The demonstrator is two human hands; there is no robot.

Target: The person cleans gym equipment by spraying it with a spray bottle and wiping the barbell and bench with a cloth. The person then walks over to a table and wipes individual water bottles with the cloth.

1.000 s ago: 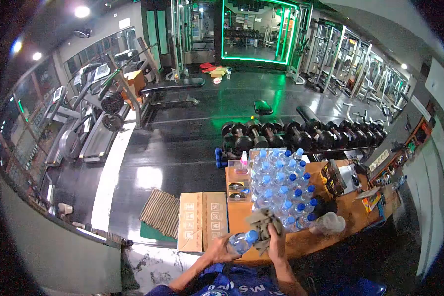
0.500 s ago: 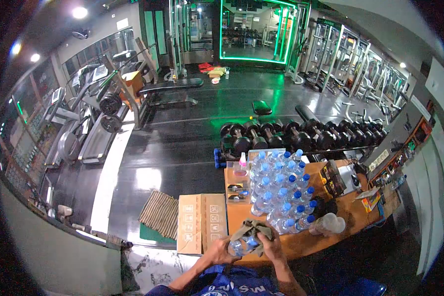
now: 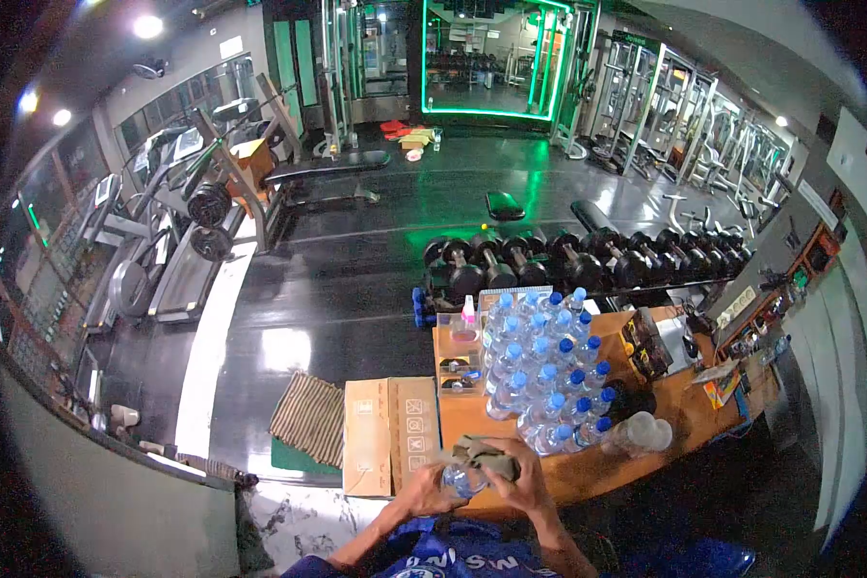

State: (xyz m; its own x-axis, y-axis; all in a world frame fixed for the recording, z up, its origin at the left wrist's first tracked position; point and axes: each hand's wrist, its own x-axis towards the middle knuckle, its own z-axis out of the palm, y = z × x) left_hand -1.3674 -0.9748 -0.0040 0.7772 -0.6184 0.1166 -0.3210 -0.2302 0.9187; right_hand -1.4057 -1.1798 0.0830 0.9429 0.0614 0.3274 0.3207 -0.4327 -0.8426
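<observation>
Near my chest, my left hand [image 3: 428, 491] is wrapped round a clear plastic water bottle [image 3: 465, 481]. My right hand [image 3: 518, 479] grips an olive-brown cloth [image 3: 479, 450], which lies over the bottle's upper end and hides its cap. Beyond my hands, several blue-capped water bottles [image 3: 547, 371] stand upright in close rows on the orange-brown desk [image 3: 460, 416]. Left of my left hand lies a closed cardboard box [image 3: 391, 431] with printed symbols.
A clear organizer [image 3: 459, 371] and a pink-labelled spray bottle [image 3: 468, 316] stand left of the bottles. Clear cups [image 3: 643, 435] are at their right. A striped mat [image 3: 306, 420] lies beyond the box. A dumbbell rack [image 3: 568, 262] runs behind the desk; treadmills [image 3: 188, 275] stand at left.
My right hand has moved slightly left and higher over the bottle, and the cloth now covers its cap end. The view has shifted slightly.
</observation>
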